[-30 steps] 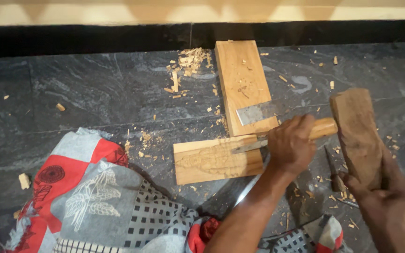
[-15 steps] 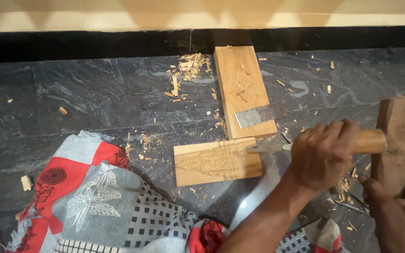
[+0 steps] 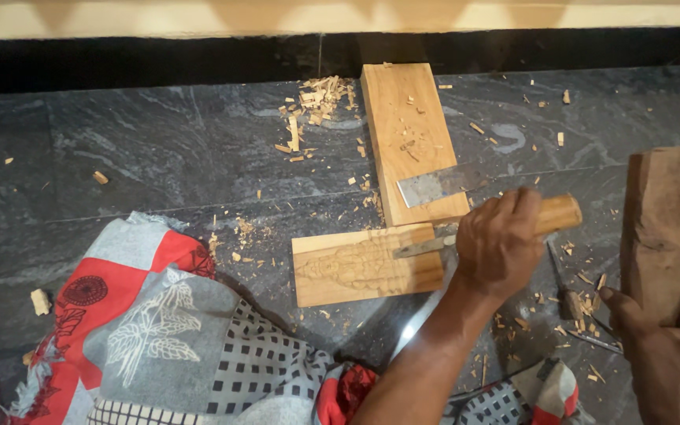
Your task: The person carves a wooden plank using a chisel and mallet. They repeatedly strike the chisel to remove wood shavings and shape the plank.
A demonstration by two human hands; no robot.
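Pale wood, dull metal, printed cloth and polished stone

A smooth, light wooden handle [image 3: 556, 214] is gripped by the left hand [image 3: 501, 244], and a dull grey metal blade [image 3: 423, 248] with a matt finish is set on the carved board [image 3: 365, 264], whose pale wood is cut into a rough relief. Just behind the carved board, 1 smooth, unfinished plank [image 3: 411, 134] is overlaid by a flat, worn steel blade [image 3: 434, 186]. A coarse, darker wooden block [image 3: 663, 224] is held by the right hand [image 3: 674, 362]. The dark veined stone floor [image 3: 159, 149] is seen glossy, strewn with wood chips [image 3: 316, 98]. Left of the carved board, soft printed cloth [image 3: 159, 330] is crumpled.
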